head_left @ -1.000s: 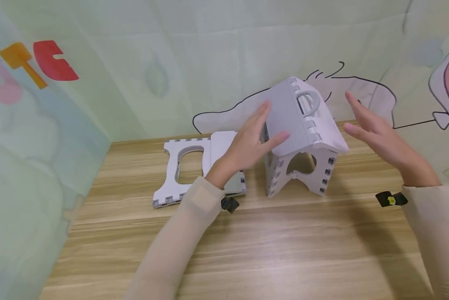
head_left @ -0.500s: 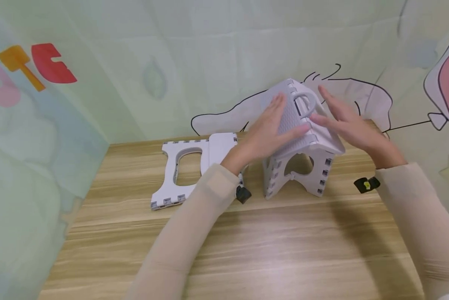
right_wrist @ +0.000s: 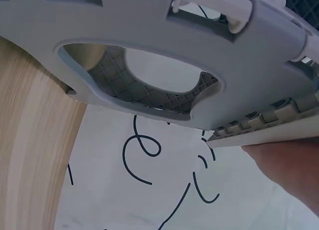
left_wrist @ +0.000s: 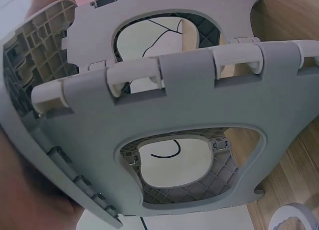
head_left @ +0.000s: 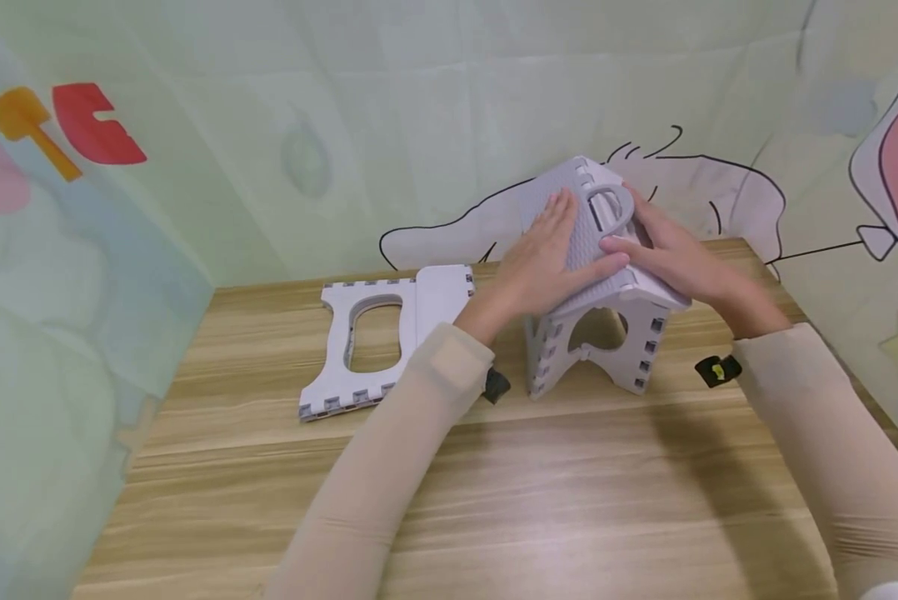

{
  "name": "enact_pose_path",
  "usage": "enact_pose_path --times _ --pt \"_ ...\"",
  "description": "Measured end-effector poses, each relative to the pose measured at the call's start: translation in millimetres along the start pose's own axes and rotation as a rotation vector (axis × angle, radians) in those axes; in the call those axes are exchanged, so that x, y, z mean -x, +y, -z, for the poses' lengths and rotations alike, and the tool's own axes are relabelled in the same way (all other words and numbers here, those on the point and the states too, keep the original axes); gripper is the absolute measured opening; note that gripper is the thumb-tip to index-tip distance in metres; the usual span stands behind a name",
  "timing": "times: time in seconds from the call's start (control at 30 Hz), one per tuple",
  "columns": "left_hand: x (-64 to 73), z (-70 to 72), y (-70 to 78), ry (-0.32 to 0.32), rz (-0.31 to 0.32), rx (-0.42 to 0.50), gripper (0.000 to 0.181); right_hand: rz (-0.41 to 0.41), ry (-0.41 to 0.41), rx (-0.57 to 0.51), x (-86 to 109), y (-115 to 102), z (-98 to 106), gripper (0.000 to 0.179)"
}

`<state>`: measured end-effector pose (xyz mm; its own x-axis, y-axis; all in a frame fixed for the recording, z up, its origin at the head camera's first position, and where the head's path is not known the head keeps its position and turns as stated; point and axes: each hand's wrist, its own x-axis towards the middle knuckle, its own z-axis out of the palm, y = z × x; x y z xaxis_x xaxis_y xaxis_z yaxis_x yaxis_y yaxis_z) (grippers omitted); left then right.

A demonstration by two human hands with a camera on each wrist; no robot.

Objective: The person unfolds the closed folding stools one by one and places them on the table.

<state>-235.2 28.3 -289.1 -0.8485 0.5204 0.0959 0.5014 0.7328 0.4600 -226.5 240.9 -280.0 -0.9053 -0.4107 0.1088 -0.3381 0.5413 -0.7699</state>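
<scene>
A white and grey folding step stool (head_left: 550, 354) stands upright on its legs, its two-part top raised at the middle like a roof. A grey loop handle (head_left: 620, 208) sticks up at the ridge. My left hand (head_left: 542, 260) lies with straight fingers on the left half of the top, thumb pointing toward the ridge. On the right half rests my right hand (head_left: 677, 258), fingers extended, thumb near the handle's base. In the left wrist view the stool's side panel (left_wrist: 192, 108) fills the middle; the right wrist view shows a panel (right_wrist: 144, 21) with an oval opening.
A second folding stool (head_left: 329, 367), folded flat, lies on the wooden table (head_left: 254, 492) to the left, partly hidden by my left sleeve. A printed cloth (head_left: 389, 125) hangs behind and along the left side. Black bands (head_left: 719, 371) sit below the cuffs.
Both hands have closed in on the stool's top: the left moved right across its left half, and the right came leftward from the air onto its right half. The stool stays in place.
</scene>
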Motion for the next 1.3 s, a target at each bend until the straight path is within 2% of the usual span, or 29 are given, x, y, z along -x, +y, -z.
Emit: enact_pose_path --times 0.2,0.57,1.3 --pt "0.5 -0.8 -0.5 0.015 -0.018 -0.028 0.105 0.008 -0.035 -0.035 1.4 -1.3 -0.9 0.074" --pt "1.7 -2.4 -3.8 0.029 -0.048 -0.052 0.102 0.014 -0.120 -0.054 1.4 -0.5 2.1 0.074" --pt "0.4 -2.3 -1.3 -0.001 -0.049 -0.138 0.100 -0.038 -0.125 -0.025 2.2 1.1 3.3 0.081"
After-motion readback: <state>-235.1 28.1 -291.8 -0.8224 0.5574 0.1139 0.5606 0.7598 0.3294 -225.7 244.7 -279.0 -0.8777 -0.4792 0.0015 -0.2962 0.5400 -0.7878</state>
